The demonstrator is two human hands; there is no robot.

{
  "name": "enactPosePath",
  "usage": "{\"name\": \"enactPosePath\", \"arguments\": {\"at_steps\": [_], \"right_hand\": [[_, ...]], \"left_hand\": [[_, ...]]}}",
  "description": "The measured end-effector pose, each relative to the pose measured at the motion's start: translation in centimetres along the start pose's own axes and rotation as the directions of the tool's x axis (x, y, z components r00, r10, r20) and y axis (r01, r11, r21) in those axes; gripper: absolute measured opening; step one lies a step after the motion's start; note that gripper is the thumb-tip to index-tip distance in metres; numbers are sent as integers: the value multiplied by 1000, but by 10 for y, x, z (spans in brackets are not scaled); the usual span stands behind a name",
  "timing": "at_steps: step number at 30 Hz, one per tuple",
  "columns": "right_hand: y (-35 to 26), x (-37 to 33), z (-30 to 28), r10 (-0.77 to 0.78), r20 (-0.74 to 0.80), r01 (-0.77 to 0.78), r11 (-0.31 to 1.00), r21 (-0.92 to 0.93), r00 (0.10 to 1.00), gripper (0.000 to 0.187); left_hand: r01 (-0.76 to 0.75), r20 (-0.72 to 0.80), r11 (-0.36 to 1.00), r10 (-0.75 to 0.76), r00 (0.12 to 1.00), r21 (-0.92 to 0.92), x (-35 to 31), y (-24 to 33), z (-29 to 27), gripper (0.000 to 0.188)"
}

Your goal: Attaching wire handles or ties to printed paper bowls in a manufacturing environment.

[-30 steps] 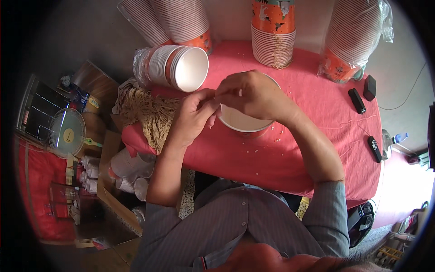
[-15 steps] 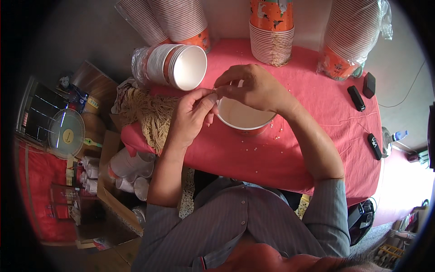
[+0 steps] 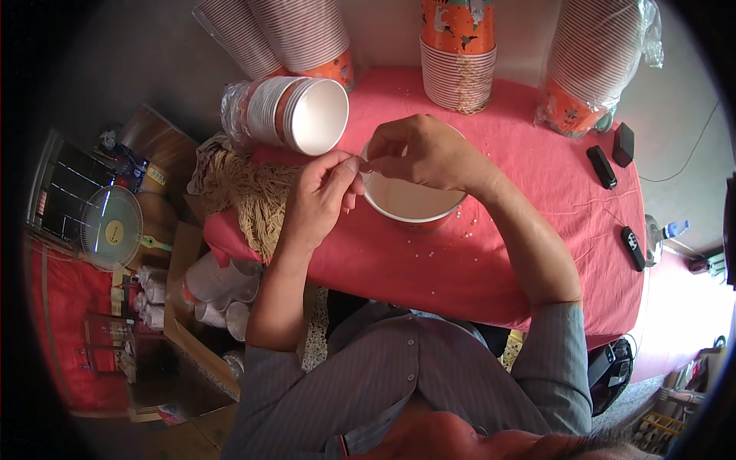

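Observation:
A white paper bucket with an orange outside stands upright before me on the red-covered table. Over its left rim my two hands meet, fingertips close together. My left hand is closed in a pinch; what sits between thumb and forefinger is too small to name. My right hand also pinches, thumb against fingers, above the bucket's opening. Tiny pale beads lie scattered on the cloth by the bucket's right side. Left of my left hand hangs a bundle of beige cords at the table's edge.
A nested stack of paper buckets lies on its side at the back left. An upright stack and a plastic-wrapped stack stand behind. Black devices rest at the right. An open carton holds cups below left.
Both hands stay pinched together over the bucket, with slight shifts of the fingers. My right hand has moved slightly down. The bucket remains in about the same place.

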State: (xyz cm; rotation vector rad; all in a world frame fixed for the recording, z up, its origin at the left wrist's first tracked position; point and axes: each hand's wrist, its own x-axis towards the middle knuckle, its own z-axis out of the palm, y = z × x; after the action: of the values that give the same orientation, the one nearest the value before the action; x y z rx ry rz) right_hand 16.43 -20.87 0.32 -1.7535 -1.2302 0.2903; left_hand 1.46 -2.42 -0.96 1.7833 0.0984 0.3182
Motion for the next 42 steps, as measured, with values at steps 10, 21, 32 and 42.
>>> {"name": "enactPosePath", "arguments": {"at_steps": [10,21,32,42], "right_hand": [[-3,-2,-3,-36,15,37,994,-105,999,19],[-1,-1,2,-246,-112,214,947,-238,963,13],[-2,-3,3,-248,-19,228,914,-337,968,10],[1,1,-2,-109,80,111,993,-25,991,14]], "left_hand": [[23,12,997,-24,1000,68,3,5,0,29],[5,88,970,-26,996,242,11,7,-5,24],[-161,188,943,109,976,290,10,5,-4,23],[-196,212,910,124,969,364,4,19,-2,25]]}}
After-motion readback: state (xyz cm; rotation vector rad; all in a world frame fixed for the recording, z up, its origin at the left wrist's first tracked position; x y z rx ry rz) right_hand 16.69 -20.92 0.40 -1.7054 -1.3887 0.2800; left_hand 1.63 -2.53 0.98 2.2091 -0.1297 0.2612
